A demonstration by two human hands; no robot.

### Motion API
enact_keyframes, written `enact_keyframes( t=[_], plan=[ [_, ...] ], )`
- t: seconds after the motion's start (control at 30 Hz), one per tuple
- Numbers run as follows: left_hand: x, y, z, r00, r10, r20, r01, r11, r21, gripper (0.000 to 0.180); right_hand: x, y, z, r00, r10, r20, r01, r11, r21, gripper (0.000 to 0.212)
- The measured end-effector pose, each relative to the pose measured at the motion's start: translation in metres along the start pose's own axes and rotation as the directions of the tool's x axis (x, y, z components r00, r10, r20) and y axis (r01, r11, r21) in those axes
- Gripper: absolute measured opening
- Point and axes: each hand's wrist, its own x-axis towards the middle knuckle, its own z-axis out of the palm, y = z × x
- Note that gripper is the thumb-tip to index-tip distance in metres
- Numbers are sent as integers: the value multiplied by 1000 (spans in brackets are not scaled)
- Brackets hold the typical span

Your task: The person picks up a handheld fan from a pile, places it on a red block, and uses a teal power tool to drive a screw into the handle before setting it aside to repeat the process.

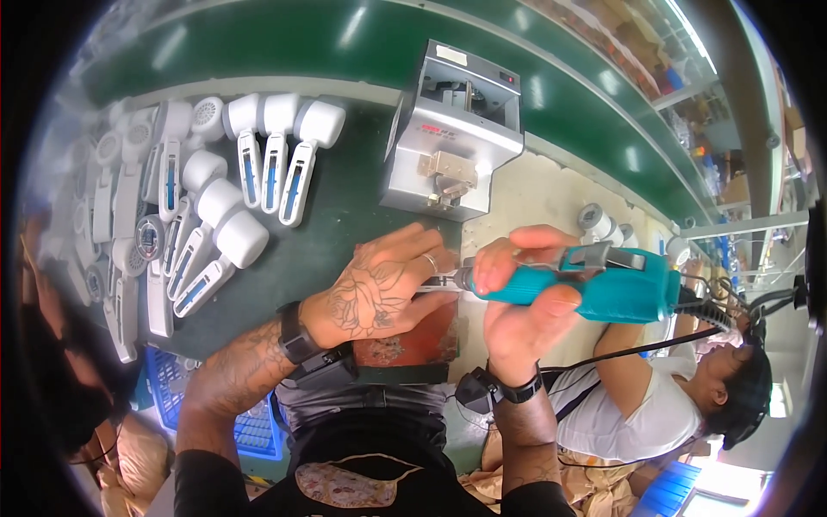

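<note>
Green bench top fills our head view, where our right hand grasps a teal, rounded electric screwdriver before us, its long axis crosswise, tip pointing left. Our left hand curls at the bit, its hold hidden, so we cannot tell; white round-headed units crowd leftward, a grey machine beyond.

Green panel behind your bench; cluttered shelving up to your right, lit strip light beside it.
</note>
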Motion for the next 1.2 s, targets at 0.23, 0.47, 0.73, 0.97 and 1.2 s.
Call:
enact_keyframes(
  t=[0.23, 0.47, 0.73, 0.97, 1.2],
  plan=[
    [-1, 1, 5, 999, 30, -14, -30, 999, 37, 34, 15, -13, -13, 998, 21, 58, -37, 954, 297, 70],
    [0, -2, 6, 988, 130, -82, -124, 989, 77, 36, 2, -9, -7, 998, 52, 42, -52, 999, -10, 83],
    [-2, -1, 4, 991, 122, -60, -119, 992, 51, 34, 0, 2, -11, 995, 77, 60, -78, 997, 6, 83],
    [-1, -3, 6, 983, 160, -86, -158, 987, 26, 33, 1, 2, -13, 990, 51, 131, -48, 999, -24, 90],
    [2, -10, 9, 988, 132, -84, -145, 974, -176, 34, 7, 9, -20, 985, 46, 163, -55, 997, 46, 101]
  ],
)
